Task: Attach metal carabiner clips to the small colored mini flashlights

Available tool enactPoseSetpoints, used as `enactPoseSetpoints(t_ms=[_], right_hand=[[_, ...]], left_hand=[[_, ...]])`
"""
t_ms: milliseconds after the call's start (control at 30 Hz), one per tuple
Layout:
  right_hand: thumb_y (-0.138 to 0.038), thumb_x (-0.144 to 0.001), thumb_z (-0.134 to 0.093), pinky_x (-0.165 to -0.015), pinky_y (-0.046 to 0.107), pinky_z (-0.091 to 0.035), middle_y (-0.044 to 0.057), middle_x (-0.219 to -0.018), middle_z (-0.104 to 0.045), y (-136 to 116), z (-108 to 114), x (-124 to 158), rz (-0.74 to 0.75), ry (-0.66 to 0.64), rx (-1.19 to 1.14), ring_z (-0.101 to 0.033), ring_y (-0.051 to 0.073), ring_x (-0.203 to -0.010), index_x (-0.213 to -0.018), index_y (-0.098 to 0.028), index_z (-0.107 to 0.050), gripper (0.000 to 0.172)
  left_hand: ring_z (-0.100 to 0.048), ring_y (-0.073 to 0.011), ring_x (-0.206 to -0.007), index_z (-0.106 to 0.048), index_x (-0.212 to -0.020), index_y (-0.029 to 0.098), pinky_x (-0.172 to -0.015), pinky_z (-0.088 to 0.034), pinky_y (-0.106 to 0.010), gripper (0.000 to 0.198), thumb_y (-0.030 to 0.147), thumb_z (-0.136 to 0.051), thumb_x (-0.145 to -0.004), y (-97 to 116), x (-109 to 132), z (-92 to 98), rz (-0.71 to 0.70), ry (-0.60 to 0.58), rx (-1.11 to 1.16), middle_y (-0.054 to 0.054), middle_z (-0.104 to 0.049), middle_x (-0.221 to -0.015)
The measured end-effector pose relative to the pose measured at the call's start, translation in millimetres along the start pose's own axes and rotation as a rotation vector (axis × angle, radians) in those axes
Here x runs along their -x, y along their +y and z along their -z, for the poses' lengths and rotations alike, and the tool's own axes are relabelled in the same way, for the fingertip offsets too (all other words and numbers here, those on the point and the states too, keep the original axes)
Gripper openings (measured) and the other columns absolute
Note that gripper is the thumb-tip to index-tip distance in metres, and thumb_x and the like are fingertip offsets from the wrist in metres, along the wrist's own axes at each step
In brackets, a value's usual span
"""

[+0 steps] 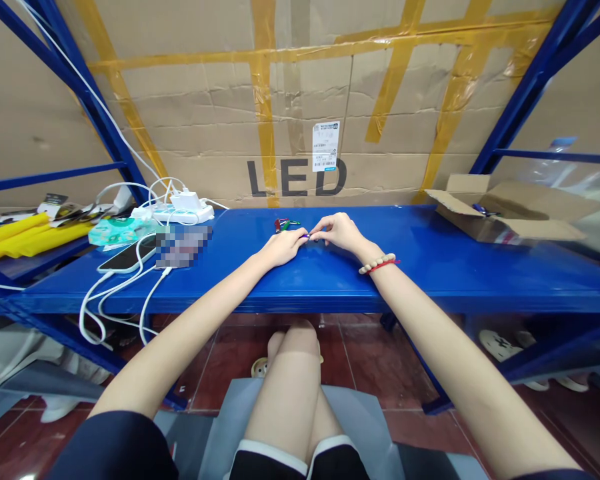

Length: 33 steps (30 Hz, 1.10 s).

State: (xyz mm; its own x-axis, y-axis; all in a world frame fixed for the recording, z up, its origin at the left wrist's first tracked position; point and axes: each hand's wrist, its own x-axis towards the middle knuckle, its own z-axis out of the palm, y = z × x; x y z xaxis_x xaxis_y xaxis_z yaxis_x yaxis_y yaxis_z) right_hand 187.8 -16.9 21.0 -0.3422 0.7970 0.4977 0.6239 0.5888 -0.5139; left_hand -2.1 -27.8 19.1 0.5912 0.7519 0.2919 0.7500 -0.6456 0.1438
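Note:
My left hand (pixel 284 247) rests low over the middle of the blue table (pixel 410 273), its fingers closed round a small, shiny purple-blue piece (pixel 306 236). Thumb and fingertips of my right hand (pixel 344 232) pinch together at the right end of that piece, so both hands meet there. Its kind is too small to make out, and my left fingers cover most of it. Just behind my left hand lie a small dark red piece (pixel 279 225) and a green metallic-looking piece (pixel 294 223), touching or close together. A beaded bracelet and red cord circle my right wrist.
An opened cardboard box (pixel 473 223) with small items inside stands at the right. At the left are a phone (pixel 129 256), white cables, a power strip (pixel 193 215) and a teal packet (pixel 120 231). A large carton (pixel 205 133) walls the back between blue posts.

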Motion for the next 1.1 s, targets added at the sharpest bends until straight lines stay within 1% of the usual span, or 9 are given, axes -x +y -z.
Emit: enactPoseSetpoints(t_ms=[200, 600, 800, 1100], right_hand=[[-0.054, -0.066, -0.070, -0.050, 0.024, -0.040, 0.004, -0.058, -0.067, 3, -1, -1, -0.022, -0.033, -0.078, -0.055, 0.011, -0.043, -0.073, -0.014, -0.075, 0.041], [-0.055, -0.062, -0.073, -0.049, 0.025, -0.042, 0.005, -0.062, -0.069, 12, -3, -4, -0.002, -0.057, -0.138, -0.056, 0.012, -0.043, -0.073, -0.014, -0.075, 0.042], [-0.055, -0.062, -0.073, -0.049, 0.024, -0.041, 0.005, -0.062, -0.069, 10, -2, -2, -0.001, -0.049, -0.121, -0.056, 0.011, -0.043, -0.072, -0.015, -0.074, 0.041], [-0.053, -0.063, -0.073, -0.050, 0.024, -0.041, 0.004, -0.061, -0.068, 8, -1, -2, -0.007, -0.041, -0.095, -0.056, 0.011, -0.043, -0.073, -0.015, -0.074, 0.040]], left_hand=[[-0.061, -0.0215, -0.101, -0.056, -0.109, 0.024, -0.081, -0.049, -0.032, 0.028, 0.032, -0.032, -0.097, 2, 2, 2.2, 0.002, 0.006, -0.013, -0.004, -0.066, -0.110], [-0.061, -0.0217, -0.103, -0.057, -0.109, 0.023, -0.081, -0.049, -0.032, 0.028, 0.030, -0.033, -0.096, 2, 3, 2.0, -0.023, 0.021, -0.027, -0.004, -0.065, -0.113], [-0.061, -0.0206, -0.102, -0.058, -0.109, 0.023, -0.083, -0.049, -0.031, 0.028, 0.029, -0.034, -0.095, 2, 4, 1.8, -0.040, 0.027, -0.026, -0.004, -0.065, -0.113], [-0.062, -0.0211, -0.100, -0.058, -0.107, 0.023, -0.081, -0.049, -0.032, 0.029, 0.031, -0.033, -0.096, -1, 3, 0.3, -0.053, 0.031, -0.022, -0.004, -0.066, -0.111]])
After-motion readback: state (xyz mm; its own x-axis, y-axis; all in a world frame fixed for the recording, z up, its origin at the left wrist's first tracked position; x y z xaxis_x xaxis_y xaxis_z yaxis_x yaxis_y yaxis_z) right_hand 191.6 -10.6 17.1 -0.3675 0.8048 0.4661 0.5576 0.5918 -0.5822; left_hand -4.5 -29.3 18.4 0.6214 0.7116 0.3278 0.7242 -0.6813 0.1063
